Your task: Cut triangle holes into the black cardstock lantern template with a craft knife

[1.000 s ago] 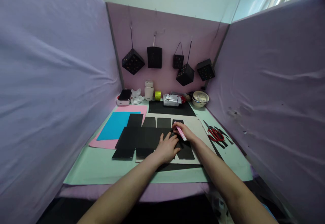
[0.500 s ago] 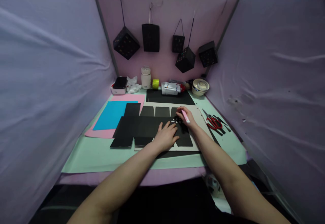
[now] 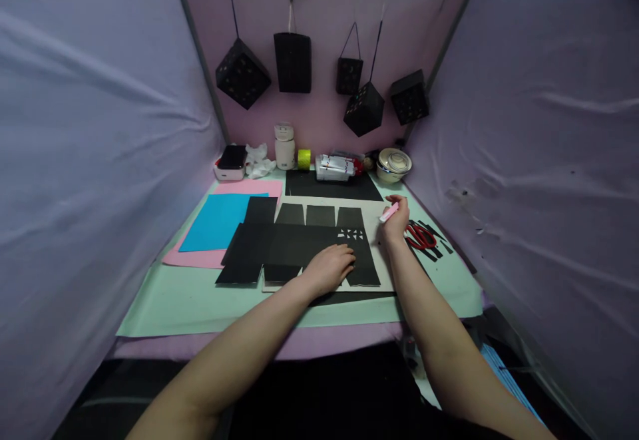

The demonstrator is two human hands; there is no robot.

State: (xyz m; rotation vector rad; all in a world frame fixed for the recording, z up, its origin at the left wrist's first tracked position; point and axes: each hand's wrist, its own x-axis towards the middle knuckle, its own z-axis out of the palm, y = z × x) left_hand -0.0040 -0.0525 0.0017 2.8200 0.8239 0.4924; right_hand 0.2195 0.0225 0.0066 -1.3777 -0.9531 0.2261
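Note:
A black paper box template point(image 3: 284, 243) with tabs along its edges lies flat on a pale board point(image 3: 373, 210). Several small triangular cut-outs show light through its right part. My left hand point(image 3: 330, 267) rests flat on the template just below these holes, fingers stretched out and holding nothing. To the right, over the board's edge, my right hand point(image 3: 397, 219) is closed around a pink craft knife point(image 3: 389, 212), which points left and away from the template. Beside that hand lie red-handled scissors point(image 3: 421, 235), partly covered by it.
Black paper scraps point(image 3: 444, 243) lie around the scissors. Blue paper point(image 3: 212, 220) and pink paper point(image 3: 172, 257) are at the left. Along the back stand a white bottle point(image 3: 285, 150), yellow tape point(image 3: 304, 158) and a lidded bowl point(image 3: 393, 166). Black boxes point(image 3: 243, 74) hang above.
My right hand has moved right with the craft knife, off the template, uncovering the triangular holes. My left hand has shifted slightly, with its fingers drawn closer together.

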